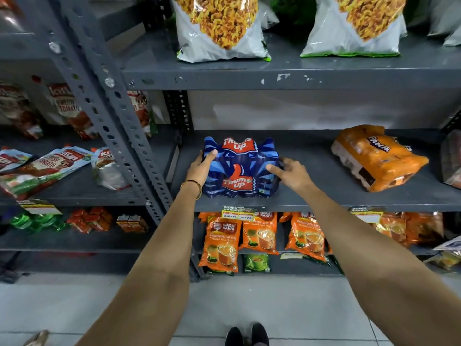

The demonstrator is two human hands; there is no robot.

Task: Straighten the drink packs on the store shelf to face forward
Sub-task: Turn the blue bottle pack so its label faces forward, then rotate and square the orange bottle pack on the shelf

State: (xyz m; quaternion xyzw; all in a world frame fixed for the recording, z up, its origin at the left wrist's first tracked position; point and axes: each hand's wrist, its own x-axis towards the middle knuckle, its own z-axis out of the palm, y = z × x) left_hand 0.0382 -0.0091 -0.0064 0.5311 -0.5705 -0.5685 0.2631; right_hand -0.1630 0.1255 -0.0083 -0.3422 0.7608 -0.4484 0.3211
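Note:
A blue Thums Up drink pack (240, 156) stands on the grey middle shelf (311, 198), its printed front facing me squarely. My left hand (200, 168) grips its left side, thumb over the top corner. My right hand (290, 174) holds its right side, fingers pressed on the wrap. An orange Fanta drink pack (376, 157) lies further right on the same shelf, tipped and turned at an angle, untouched.
A perforated grey upright (119, 121) stands left of the blue pack. Ketchup pouches (47, 166) lie on the left shelf. Snack bags (219, 28) fill the shelf above, orange tea packs (222, 243) the one below. A dark pack (451, 161) sits at the far right.

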